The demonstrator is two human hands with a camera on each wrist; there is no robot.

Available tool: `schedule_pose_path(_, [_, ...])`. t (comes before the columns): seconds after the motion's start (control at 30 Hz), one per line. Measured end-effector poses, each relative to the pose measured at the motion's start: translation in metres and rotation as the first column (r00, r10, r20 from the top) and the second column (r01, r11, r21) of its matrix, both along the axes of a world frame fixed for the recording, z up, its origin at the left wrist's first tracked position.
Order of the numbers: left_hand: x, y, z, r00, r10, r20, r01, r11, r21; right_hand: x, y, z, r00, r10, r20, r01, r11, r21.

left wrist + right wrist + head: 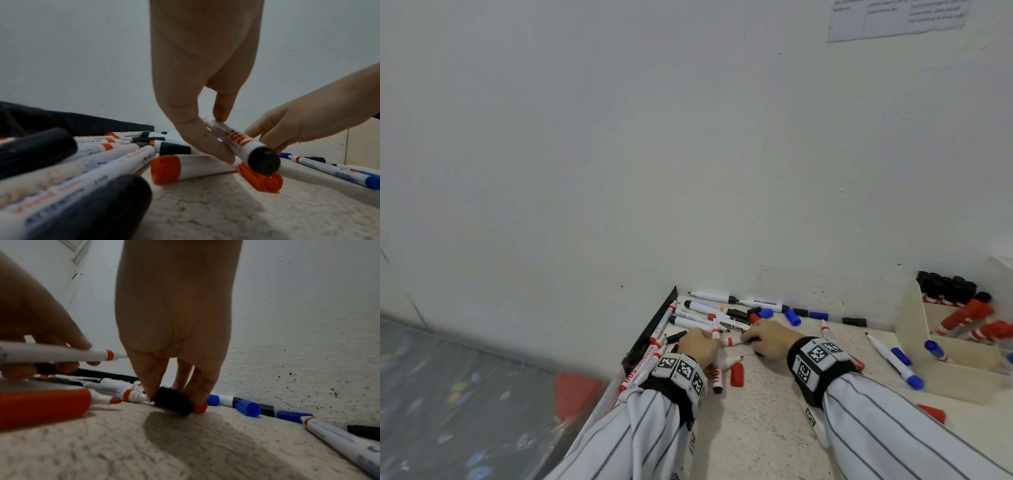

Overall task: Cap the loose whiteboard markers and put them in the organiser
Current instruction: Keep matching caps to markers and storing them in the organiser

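My left hand (707, 339) pinches an uncapped white marker (236, 142) with red lettering between thumb and forefinger, a little above the table; its red-collared tip (110, 355) points at my right hand. My right hand (749, 339) reaches down, and its thumb and fingers (152, 382) pinch a black cap (174, 400) lying on the speckled table (774, 428). A small red cap (200, 408) sits right behind that cap. The beige organiser (945, 363) stands at the right and holds capped red and black markers.
Several loose markers (702, 308) and blue and black caps (792, 317) lie along the wall. A red cap (265, 180) lies under the held marker. A blue marker (893, 359) lies near the organiser. A black strip (654, 325) marks the table's left edge.
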State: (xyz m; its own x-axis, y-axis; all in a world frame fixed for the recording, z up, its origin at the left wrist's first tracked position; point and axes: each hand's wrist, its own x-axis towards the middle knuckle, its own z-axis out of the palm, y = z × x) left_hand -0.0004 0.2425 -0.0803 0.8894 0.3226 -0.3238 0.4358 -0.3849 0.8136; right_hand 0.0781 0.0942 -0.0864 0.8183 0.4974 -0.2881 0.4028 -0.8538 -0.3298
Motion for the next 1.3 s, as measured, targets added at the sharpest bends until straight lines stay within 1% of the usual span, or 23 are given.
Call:
schedule_pose_path(0.07, [-0.001, 0.003, -0.002, 1.0, -0.002, 0.001, 0.002, 1.0, -0.002, 0.0, 0.002, -0.003, 0.999, -0.015, 0.033, 0.016, 0.999, -0.033])
schedule_pose_path(0.13, [-0.002, 0.004, -0.002, 1.0, -0.025, -0.001, 0.025, 0.999, 0.027, 0.0, 0.003, -0.007, 0.998, -0.031, 0.061, 0.034, 0.998, -0.049])
schedule_pose_path(0.23, [-0.001, 0.005, -0.006, 0.998, -0.057, 0.003, 0.056, 0.995, 0.082, -0.001, 0.004, -0.01, 0.992, -0.074, 0.104, 0.078, 0.996, -0.037])
schedule_pose_path(0.37, [-0.002, 0.003, -0.008, 0.998, -0.062, -0.012, 0.063, 0.992, 0.109, -0.002, -0.001, -0.01, 0.984, -0.147, 0.104, 0.149, 0.989, -0.02])
schedule_pose_path(0.53, [-0.002, 0.002, -0.009, 0.997, -0.074, 0.002, 0.073, 0.99, 0.124, -0.004, -0.011, -0.003, 0.985, -0.121, 0.12, 0.118, 0.992, 0.036])
schedule_pose_path(0.6, [-0.003, 0.001, -0.008, 0.997, -0.072, -0.001, 0.071, 0.989, 0.128, -0.004, -0.014, -0.002, 0.987, -0.126, 0.105, 0.119, 0.99, 0.069])
schedule_pose_path(0.7, [-0.005, -0.001, -0.007, 0.997, -0.069, 0.019, 0.066, 0.989, 0.134, -0.004, -0.017, -0.001, 0.981, -0.174, 0.087, 0.162, 0.978, 0.131])
schedule_pose_path(0.83, [-0.006, -0.004, -0.006, 0.997, -0.066, 0.037, 0.06, 0.989, 0.136, -0.008, -0.021, -0.001, 0.949, -0.268, 0.163, 0.228, 0.946, 0.229])
schedule_pose_path(0.9, [-0.005, -0.006, -0.007, 0.997, -0.068, 0.031, 0.064, 0.99, 0.128, -0.01, -0.023, 0.0, 0.944, -0.282, 0.173, 0.246, 0.948, 0.203])
schedule_pose_path(1.0, [-0.004, -0.009, -0.01, 0.998, -0.053, 0.039, 0.048, 0.992, 0.12, -0.013, -0.026, 0.003, 0.951, -0.279, 0.134, 0.258, 0.953, 0.156])
schedule_pose_path(1.2, [-0.001, -0.017, -0.008, 0.999, -0.041, 0.032, 0.039, 0.996, 0.075, -0.007, -0.028, 0.002, 0.923, -0.356, 0.144, 0.327, 0.926, 0.189])
schedule_pose_path(1.3, [0.002, -0.017, -0.008, 0.998, -0.046, 0.043, 0.043, 0.996, 0.072, 0.002, -0.026, 0.006, 0.922, -0.337, 0.189, 0.303, 0.935, 0.185])
